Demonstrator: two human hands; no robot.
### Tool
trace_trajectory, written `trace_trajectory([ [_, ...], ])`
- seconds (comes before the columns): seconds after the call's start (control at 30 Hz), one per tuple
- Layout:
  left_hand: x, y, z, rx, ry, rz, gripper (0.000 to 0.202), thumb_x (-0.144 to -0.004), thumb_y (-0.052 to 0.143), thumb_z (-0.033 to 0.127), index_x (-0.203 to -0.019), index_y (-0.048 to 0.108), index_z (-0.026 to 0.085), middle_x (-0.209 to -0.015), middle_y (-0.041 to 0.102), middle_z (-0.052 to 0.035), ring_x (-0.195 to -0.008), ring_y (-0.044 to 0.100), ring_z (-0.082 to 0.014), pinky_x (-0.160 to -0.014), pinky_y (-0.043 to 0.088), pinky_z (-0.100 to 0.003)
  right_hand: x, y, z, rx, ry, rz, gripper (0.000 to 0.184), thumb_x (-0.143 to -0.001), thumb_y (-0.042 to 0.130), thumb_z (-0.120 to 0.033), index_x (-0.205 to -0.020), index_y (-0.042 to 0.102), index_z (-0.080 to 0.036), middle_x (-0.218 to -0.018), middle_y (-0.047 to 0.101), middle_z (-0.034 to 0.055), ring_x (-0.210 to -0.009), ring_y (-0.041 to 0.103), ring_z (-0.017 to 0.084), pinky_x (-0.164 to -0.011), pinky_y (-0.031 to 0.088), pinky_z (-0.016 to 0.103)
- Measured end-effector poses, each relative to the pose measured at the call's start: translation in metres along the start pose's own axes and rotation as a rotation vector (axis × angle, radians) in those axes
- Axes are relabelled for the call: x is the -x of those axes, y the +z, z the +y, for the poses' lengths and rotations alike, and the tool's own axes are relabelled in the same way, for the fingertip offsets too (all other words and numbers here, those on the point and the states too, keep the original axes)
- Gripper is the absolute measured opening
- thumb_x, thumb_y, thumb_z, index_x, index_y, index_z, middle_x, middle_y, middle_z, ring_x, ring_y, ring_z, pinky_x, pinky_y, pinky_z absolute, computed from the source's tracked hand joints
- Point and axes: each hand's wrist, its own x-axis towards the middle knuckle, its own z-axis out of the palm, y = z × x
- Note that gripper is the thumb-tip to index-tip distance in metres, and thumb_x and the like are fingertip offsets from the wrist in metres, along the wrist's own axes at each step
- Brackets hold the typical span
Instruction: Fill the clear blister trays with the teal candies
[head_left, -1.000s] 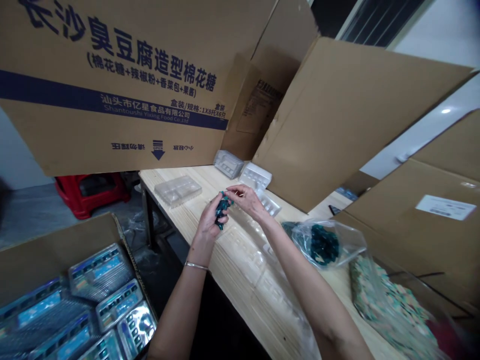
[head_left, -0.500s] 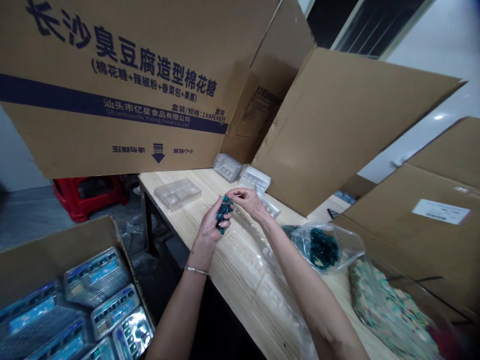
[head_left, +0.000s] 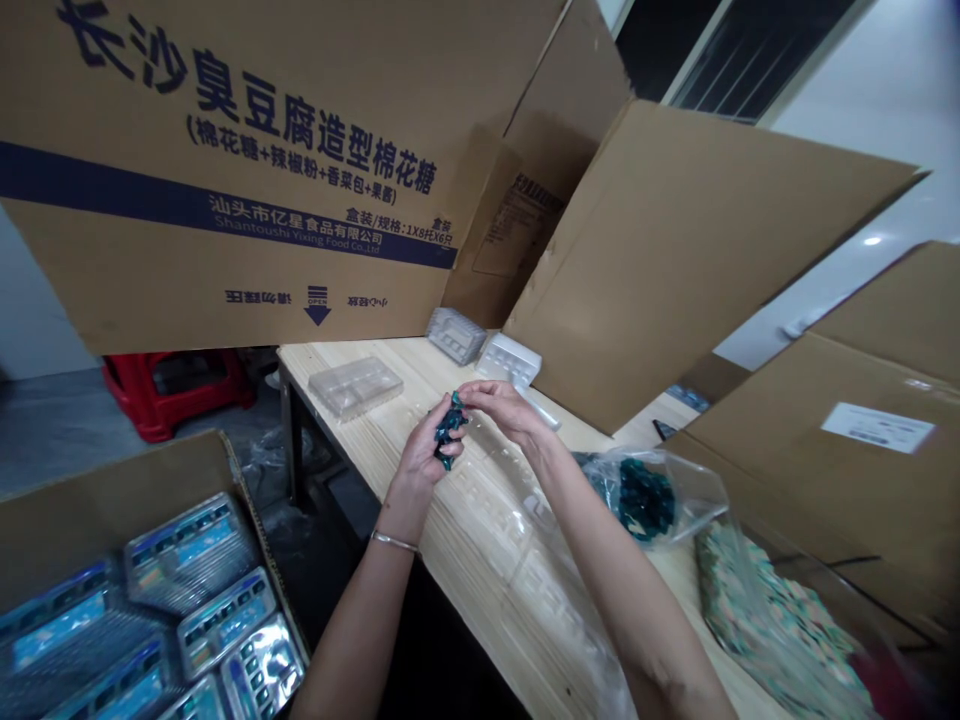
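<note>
My left hand [head_left: 424, 445] is closed round a cluster of small dark teal pieces [head_left: 450, 432], shiny and partly hidden by the fingers. At its top, the fingertips of my right hand [head_left: 499, 405] pinch one teal piece [head_left: 456, 398], too small to make out fully. Both hands are above the wooden table [head_left: 442, 540]. Beneath and in front of my right forearm, clear plastic trays with moulded hollows [head_left: 495, 510] lie along the tabletop. A clear plastic bag [head_left: 697, 490] to the right holds more teal pieces [head_left: 646, 498].
Stacked clear trays [head_left: 356, 388] stand on the table's far left, with more trays [head_left: 510, 360] beside a large cardboard box [head_left: 585, 280]. An open carton [head_left: 150, 460] of blue-printed packs [head_left: 187, 545] is at lower left. A bag of multicoloured pieces [head_left: 772, 610] lies right; a red stool [head_left: 150, 400] stands behind.
My right hand has shifted slightly to the right and down, its fingertips still at the top of the left hand's cluster. My left hand has barely moved.
</note>
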Motion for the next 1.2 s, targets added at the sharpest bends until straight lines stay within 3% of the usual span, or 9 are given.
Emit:
trace_trajectory([
  [0.2, 0.001, 0.003, 0.001, 0.038, -0.031, -0.007, 0.013, -0.079, 0.062, 0.021, -0.088, 0.056, 0.014, -0.072, 0.052, 0.0000, -0.043, 0.043, -0.0014, -0.030, 0.023, -0.010, -0.003, -0.005, 0.005, -0.350, 0.317, 0.060, 0.007, -0.064, 0.071, -0.016, -0.069, 0.067, -0.014, -0.068, 0.068, 0.0024, -0.062, 0.061, 0.011, -0.069, 0.051, 0.023],
  [0.3, 0.000, 0.003, 0.001, 0.065, -0.046, -0.004, 0.010, -0.080, 0.059, 0.019, -0.089, 0.056, 0.014, -0.071, 0.052, 0.0003, -0.043, 0.043, -0.0018, -0.029, 0.023, -0.010, -0.002, -0.004, 0.007, -0.379, 0.320, 0.079, 0.006, -0.066, 0.070, -0.015, -0.068, 0.065, -0.014, -0.067, 0.067, 0.0022, -0.061, 0.061, 0.011, -0.068, 0.052, 0.023],
  [0.4, -0.001, 0.002, 0.002, 0.081, -0.066, 0.004, 0.007, -0.083, 0.055, 0.018, -0.089, 0.056, 0.013, -0.071, 0.053, -0.0003, -0.043, 0.043, -0.0020, -0.029, 0.024, -0.010, 0.002, -0.001, 0.010, -0.340, 0.198, 0.097, 0.012, -0.066, 0.072, -0.021, -0.073, 0.064, -0.015, -0.068, 0.065, 0.0006, -0.062, 0.061, 0.010, -0.068, 0.051, 0.022],
  [0.53, -0.002, 0.000, 0.001, 0.088, -0.060, 0.017, 0.006, -0.084, 0.053, 0.017, -0.088, 0.056, 0.013, -0.071, 0.054, -0.0010, -0.042, 0.042, -0.0019, -0.029, 0.024, -0.011, 0.012, 0.002, 0.009, -0.038, -0.047, 0.105, 0.032, -0.068, 0.071, -0.031, -0.097, 0.065, -0.020, -0.081, 0.065, 0.0002, -0.068, 0.062, 0.011, -0.068, 0.050, 0.024],
  [0.67, -0.002, 0.000, -0.002, 0.056, -0.030, 0.050, 0.007, -0.082, 0.057, 0.017, -0.088, 0.056, 0.013, -0.071, 0.054, -0.0005, -0.042, 0.044, -0.0023, -0.029, 0.025, -0.011, 0.017, 0.003, 0.002, 0.382, -0.228, 0.097, 0.023, -0.072, 0.067, -0.031, -0.090, 0.068, -0.018, -0.086, 0.066, 0.0039, -0.072, 0.062, 0.013, -0.069, 0.048, 0.026],
  [0.77, 0.000, 0.001, 0.000, 0.052, -0.028, 0.065, 0.007, -0.081, 0.058, 0.017, -0.087, 0.056, 0.013, -0.071, 0.054, -0.0003, -0.042, 0.043, -0.0022, -0.029, 0.024, -0.010, 0.013, -0.006, 0.004, 0.562, -0.305, 0.175, 0.021, -0.076, 0.063, -0.030, -0.090, 0.069, -0.016, -0.085, 0.067, 0.0051, -0.075, 0.061, 0.015, -0.070, 0.047, 0.026],
  [0.93, 0.003, 0.000, 0.012, 0.105, -0.024, 0.116, 0.008, -0.086, 0.050, 0.016, -0.080, 0.054, 0.013, -0.070, 0.054, -0.0012, -0.042, 0.041, -0.0014, -0.028, 0.022, -0.009, 0.001, -0.033, 0.037, 0.805, -0.183, 0.344, 0.019, -0.079, 0.060, -0.023, -0.093, 0.070, -0.015, -0.079, 0.070, 0.0048, -0.072, 0.062, 0.017, -0.069, 0.046, 0.027],
  [1.07, 0.004, -0.003, 0.019, 0.125, -0.005, 0.123, 0.010, -0.087, 0.047, 0.017, -0.081, 0.054, 0.013, -0.071, 0.054, -0.0017, -0.042, 0.041, -0.0016, -0.028, 0.023, -0.009, -0.003, -0.037, 0.066, 0.895, -0.108, 0.309, 0.016, -0.079, 0.059, -0.019, -0.089, 0.071, -0.016, -0.080, 0.071, 0.0053, -0.075, 0.064, 0.018, -0.069, 0.045, 0.025],
  [1.2, 0.003, -0.002, 0.018, 0.109, -0.008, 0.121, 0.010, -0.088, 0.047, 0.016, -0.081, 0.054, 0.013, -0.071, 0.053, -0.0018, -0.041, 0.041, -0.0018, -0.027, 0.022, -0.009, -0.003, -0.031, 0.073, 1.061, -0.119, 0.244, 0.020, -0.083, 0.052, -0.017, -0.092, 0.071, -0.017, -0.087, 0.071, 0.0068, -0.080, 0.064, 0.017, -0.070, 0.042, 0.023],
])
